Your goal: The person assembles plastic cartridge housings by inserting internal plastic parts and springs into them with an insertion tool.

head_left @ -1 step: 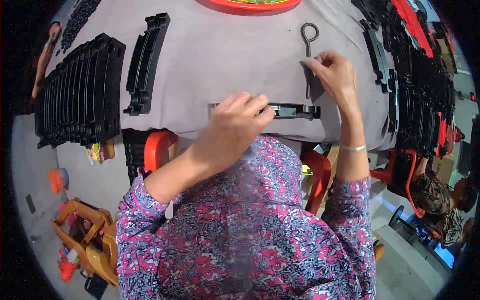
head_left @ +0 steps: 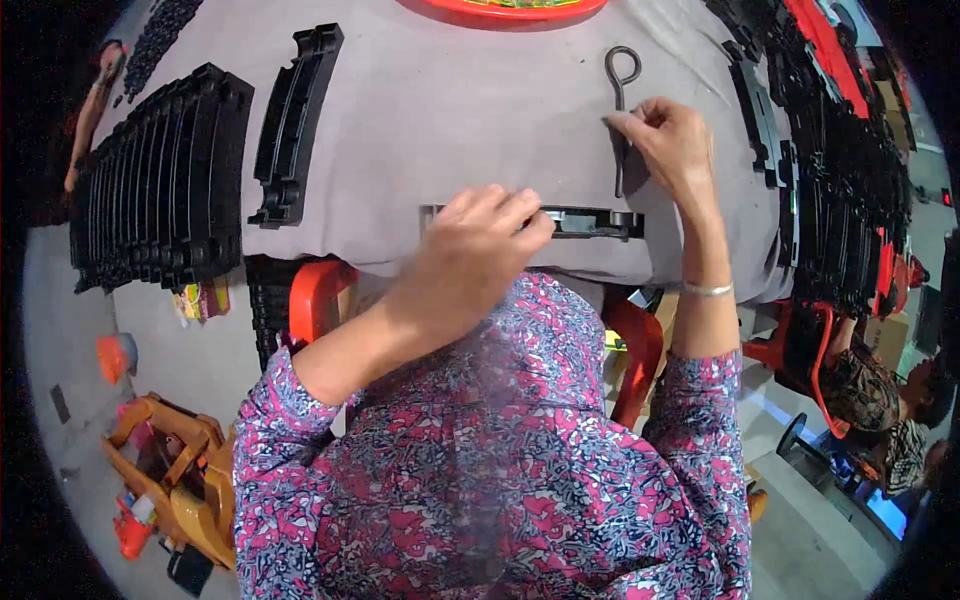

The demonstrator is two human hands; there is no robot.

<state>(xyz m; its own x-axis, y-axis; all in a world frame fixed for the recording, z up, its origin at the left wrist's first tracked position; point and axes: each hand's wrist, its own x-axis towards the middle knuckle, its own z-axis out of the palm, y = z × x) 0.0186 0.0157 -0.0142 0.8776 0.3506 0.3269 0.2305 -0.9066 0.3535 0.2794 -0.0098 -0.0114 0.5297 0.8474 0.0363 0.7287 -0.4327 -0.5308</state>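
A long, narrow black plastic part (head_left: pixel 590 222) lies along the table's front edge, with a shiny metal strip visible inside it. My left hand (head_left: pixel 480 235) covers its left end, fingers curled over and gripping it; the fingertips' exact hold is hidden. To the right, a dark metal rod with a looped end (head_left: pixel 619 95) lies with its loop pointing away from me. My right hand (head_left: pixel 675 145) is closed at the rod's shaft, thumb and forefinger pinched over it. Another black plastic part (head_left: pixel 295 125) rests alone farther left.
A row of stacked black parts (head_left: pixel 160 185) stands on the left, near a pile of small black pieces (head_left: pixel 165 40). More black parts (head_left: pixel 840 190) crowd the right edge. A red tray (head_left: pixel 500 15) sits at the far side of the grey tablecloth (head_left: pixel 450 110). Another person (head_left: pixel 875 395) is at right.
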